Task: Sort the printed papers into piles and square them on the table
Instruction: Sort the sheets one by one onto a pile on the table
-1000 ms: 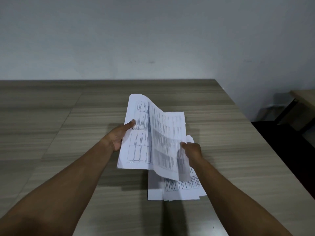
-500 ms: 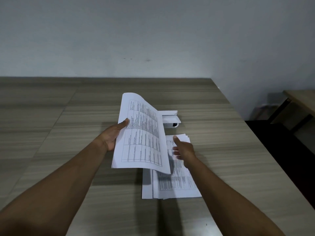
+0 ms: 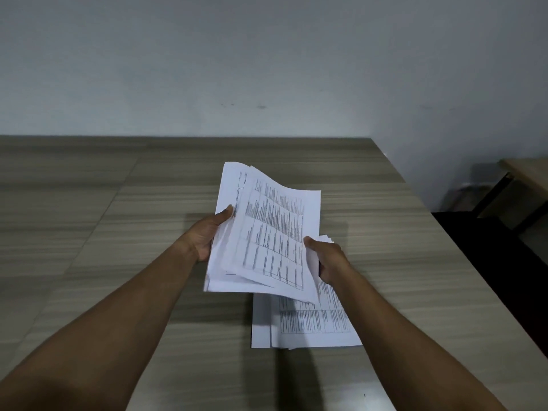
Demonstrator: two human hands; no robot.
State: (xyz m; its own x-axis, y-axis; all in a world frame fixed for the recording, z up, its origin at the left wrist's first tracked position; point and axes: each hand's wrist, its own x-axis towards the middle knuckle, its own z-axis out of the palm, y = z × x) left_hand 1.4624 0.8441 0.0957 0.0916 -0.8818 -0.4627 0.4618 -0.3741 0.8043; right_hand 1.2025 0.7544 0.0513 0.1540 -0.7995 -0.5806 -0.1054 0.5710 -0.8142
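Moved: right grip (image 3: 326, 259), off the pile (image 3: 314, 324), onto the raised sheaf (image 3: 267, 232).
Grips: left grip (image 3: 204, 235) and right grip clasp opposite sheaf edges.
Pile: uneven on the worktop (image 3: 118, 232), nearer its right edge; sorting seems unfinished.

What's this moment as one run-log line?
left hand: grips sheaf, left edge | right hand: grips sheaf, right edge | sheaf: off table, fanned | pile: flat on table, uneven

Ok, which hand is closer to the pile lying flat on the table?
Right. The right hand grips the held sheaf at its right edge, directly over the far end of the pile. The left hand holds the sheaf's left edge, off to the pile's left.
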